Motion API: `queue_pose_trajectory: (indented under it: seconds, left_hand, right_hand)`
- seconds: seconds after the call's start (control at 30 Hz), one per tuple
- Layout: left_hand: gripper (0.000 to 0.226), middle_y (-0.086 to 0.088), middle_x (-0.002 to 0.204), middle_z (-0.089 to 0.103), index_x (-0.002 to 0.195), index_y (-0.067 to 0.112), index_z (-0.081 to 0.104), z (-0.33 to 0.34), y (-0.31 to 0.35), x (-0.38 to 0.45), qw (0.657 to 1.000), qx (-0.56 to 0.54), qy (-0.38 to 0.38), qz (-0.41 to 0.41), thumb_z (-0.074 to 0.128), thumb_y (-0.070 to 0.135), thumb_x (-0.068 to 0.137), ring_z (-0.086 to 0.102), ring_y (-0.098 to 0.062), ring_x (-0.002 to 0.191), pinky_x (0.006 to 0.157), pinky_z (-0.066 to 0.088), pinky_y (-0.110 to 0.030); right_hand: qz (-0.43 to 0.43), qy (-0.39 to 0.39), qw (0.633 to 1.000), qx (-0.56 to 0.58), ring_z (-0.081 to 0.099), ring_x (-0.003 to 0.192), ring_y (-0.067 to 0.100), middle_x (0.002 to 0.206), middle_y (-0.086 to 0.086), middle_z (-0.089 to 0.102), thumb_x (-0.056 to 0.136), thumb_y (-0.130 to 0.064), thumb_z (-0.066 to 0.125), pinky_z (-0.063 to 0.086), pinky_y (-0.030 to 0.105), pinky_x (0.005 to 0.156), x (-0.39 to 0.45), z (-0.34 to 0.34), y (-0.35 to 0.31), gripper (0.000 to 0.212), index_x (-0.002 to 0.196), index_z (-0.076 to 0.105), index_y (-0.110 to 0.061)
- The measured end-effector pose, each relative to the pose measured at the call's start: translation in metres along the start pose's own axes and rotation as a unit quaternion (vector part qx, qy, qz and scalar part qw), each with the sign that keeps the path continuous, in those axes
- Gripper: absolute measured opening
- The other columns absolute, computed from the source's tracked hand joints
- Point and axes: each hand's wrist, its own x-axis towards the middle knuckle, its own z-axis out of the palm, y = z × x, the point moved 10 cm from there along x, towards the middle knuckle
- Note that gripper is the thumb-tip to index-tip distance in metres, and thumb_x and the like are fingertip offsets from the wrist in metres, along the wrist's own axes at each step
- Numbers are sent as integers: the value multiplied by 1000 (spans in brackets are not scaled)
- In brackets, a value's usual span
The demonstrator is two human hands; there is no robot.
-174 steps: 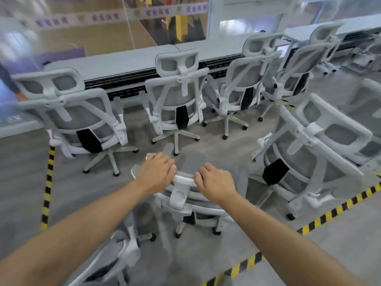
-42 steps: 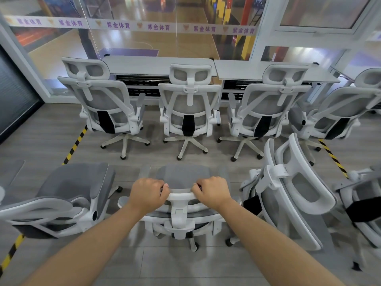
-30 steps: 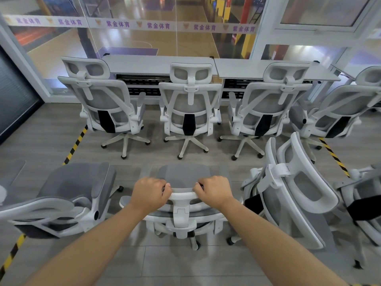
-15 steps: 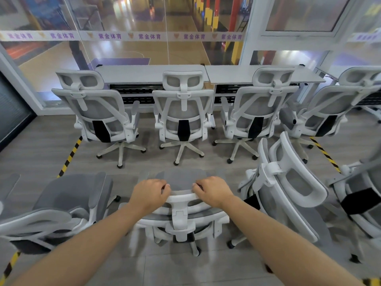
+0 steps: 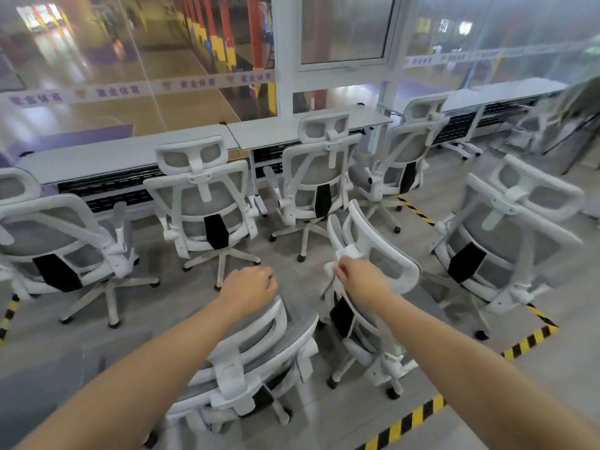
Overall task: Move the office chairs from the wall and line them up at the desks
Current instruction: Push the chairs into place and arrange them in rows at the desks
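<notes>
Chairs fill the view, all white plastic frames with grey mesh backs and black lumbar pads. The nearest white-framed grey mesh office chair [image 5: 250,358] sits low in the middle with its back toward the camera and its seat facing the long white table [image 5: 130,157] ahead, its headrest tipped up toward the left hand [image 5: 248,289]. That hand hovers just over the headrest with its fingers loosely curled; whether it touches the frame cannot be told, and nothing is clearly held. The right hand [image 5: 360,280] reaches to a second white mesh chair [image 5: 373,287] just right of the first, which stands turned, its back edge-on and leaning, long axis running up and away to the left. The right fingers [image 5: 341,271] curl at the white neck joint under its looped headrest, apparently pinching it, though blur softens the contact.

Three chairs in a row [image 5: 207,206] stand tucked at the table with backs toward the camera, on five-star caster bases; a fourth at the far left is cut off by the frame edge. Another blurred white chair at right [image 5: 506,235] tilts away. Yellow-and-black striped floor tape [image 5: 406,423] crosses the grey plank floor [image 5: 535,384]. Behind the table a glass wall [image 5: 130,60] carries a band of purple lettering, too smeared to read.
</notes>
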Motion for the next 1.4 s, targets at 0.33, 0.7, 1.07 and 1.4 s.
queue_pose_trajectory:
  seconds: [0.33,0.7,1.07,1.4]
  left_hand:
    - [25,5,82,55,80,22,50,-4,124,108,998,15,24,62,36,32,97,59,-23,83,77,47,-41]
    - [37,0,91,67,93,15,69,5,192,218,981,-21,131,142,37,32,94,59,-22,88,74,51,-39]
    - [37,3,56,52,57,19,45,62,246,323,919,109,-18,379,31,34,88,48,-18,61,87,40,-40]
    - [39,7,61,46,63,17,50,55,246,303,935,47,32,350,28,38,89,43,-17,65,75,39,-38]
  right_hand:
    - [37,123,992,-15,49,73,23,73,-6,43,99,-26,42,33,36,63,48,-63,111,27,74,41,-20]
    - [180,182,966,-24,60,83,36,89,15,62,98,-50,37,47,42,65,87,-27,144,52,88,65,-7]
    - [210,245,941,-101,59,64,19,65,-2,62,94,-44,46,29,27,46,92,-38,159,44,63,65,-19]
    - [129,188,972,-60,58,70,16,70,-6,57,91,-53,35,36,29,49,100,-46,194,48,68,64,-22]
